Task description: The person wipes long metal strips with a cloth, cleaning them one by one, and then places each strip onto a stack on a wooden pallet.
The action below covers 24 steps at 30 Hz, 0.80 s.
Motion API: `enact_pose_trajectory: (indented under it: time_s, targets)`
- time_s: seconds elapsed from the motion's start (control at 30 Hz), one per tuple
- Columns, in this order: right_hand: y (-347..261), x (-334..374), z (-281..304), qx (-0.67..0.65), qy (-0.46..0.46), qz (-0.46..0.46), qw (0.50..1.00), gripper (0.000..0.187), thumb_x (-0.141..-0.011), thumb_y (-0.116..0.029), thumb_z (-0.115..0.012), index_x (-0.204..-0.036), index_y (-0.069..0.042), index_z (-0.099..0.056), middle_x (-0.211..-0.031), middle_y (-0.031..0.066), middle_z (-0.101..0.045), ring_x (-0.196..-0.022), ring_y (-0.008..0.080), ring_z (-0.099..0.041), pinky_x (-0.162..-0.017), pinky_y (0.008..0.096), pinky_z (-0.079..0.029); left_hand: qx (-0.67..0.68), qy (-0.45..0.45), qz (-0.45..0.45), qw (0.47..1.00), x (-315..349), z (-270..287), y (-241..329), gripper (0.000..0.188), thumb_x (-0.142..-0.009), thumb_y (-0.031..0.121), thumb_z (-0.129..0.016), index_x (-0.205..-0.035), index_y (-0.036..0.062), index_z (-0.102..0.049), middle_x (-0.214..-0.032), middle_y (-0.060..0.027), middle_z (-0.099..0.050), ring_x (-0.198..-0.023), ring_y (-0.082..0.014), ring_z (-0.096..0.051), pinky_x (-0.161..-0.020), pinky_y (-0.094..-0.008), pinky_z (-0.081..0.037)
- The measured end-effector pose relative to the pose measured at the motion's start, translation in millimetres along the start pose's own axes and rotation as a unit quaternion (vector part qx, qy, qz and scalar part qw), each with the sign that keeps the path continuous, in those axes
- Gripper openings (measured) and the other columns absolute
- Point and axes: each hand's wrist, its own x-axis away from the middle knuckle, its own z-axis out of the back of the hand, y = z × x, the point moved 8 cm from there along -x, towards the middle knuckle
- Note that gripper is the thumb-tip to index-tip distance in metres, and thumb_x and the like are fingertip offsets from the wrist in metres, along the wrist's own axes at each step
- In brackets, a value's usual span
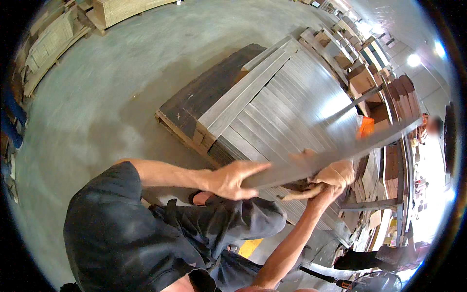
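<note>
A long grey plank, smeared by motion, slants up to the right across my front. Its near left end lies between the thumb and fingers of my left hand. Close against the plank's lower edge, my right hand is closed around what looks like a tan cloth or glove, a strip of it hanging out to the left. A blurred skin-coloured patch shows at the plank's far edge; I cannot make out which fingers it is. Beneath is a wide stack of similar grey planks.
The stack rests on a dark board over a wooden pallet. Along the right stands a metal rack with brown cartons and an orange item. A fan is at lower right. More wooden panels lie at far left, near another person's legs.
</note>
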Motion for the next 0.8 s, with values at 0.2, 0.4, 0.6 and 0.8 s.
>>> enact_pose_trajectory:
  time_s: [0.2,0.4,0.6,0.8]
  targets:
    - [86,4,-39,0.103,-0.043,-0.125,0.986,0.030,-0.084,-0.021,-0.068,-0.101,0.002,-0.060,-0.094,0.0084,-0.064,-0.085,0.0166,-0.059,-0.075,0.0319,-0.049,-0.108,0.109,0.122,0.981,-77,125,-95,0.075,-0.078,0.027,-0.070,-0.131,-0.0178,-0.042,-0.130,-0.0336,-0.052,-0.121,-0.0325,-0.056,-0.102,-0.0372,-0.044]
    - [159,25,-15,0.285,-0.068,-0.195,0.936,0.053,-0.079,-0.019,-0.069,-0.123,0.008,-0.056,-0.105,0.0217,-0.067,-0.092,0.0265,-0.062,-0.083,0.0379,-0.048,-0.340,0.188,0.160,0.907,-144,226,-248,0.073,-0.072,0.030,-0.073,-0.128,-0.0120,-0.051,-0.111,-0.0288,-0.065,-0.104,-0.0298,-0.066,-0.089,-0.0366,-0.051]
    - [154,25,-16,0.242,-0.065,-0.152,0.956,0.025,-0.083,-0.013,-0.064,-0.101,0.003,-0.058,-0.094,0.0105,-0.064,-0.085,0.0174,-0.057,-0.077,0.0321,-0.047,-0.327,0.171,0.289,0.883,-191,252,-353,0.046,-0.067,0.033,-0.072,-0.095,-0.0031,-0.066,-0.084,-0.0224,-0.068,-0.080,-0.0334,-0.067,-0.070,-0.0437,-0.052]
    - [161,24,-16,0.234,-0.060,-0.156,0.958,0.026,-0.081,-0.014,-0.062,-0.102,0.002,-0.058,-0.093,0.0073,-0.062,-0.085,0.0171,-0.056,-0.079,0.0300,-0.046,-0.341,0.183,0.280,0.878,-200,262,-418,0.048,-0.066,0.036,-0.071,-0.091,-0.0041,-0.066,-0.090,-0.0253,-0.068,-0.086,-0.0392,-0.067,-0.074,-0.0469,-0.053]
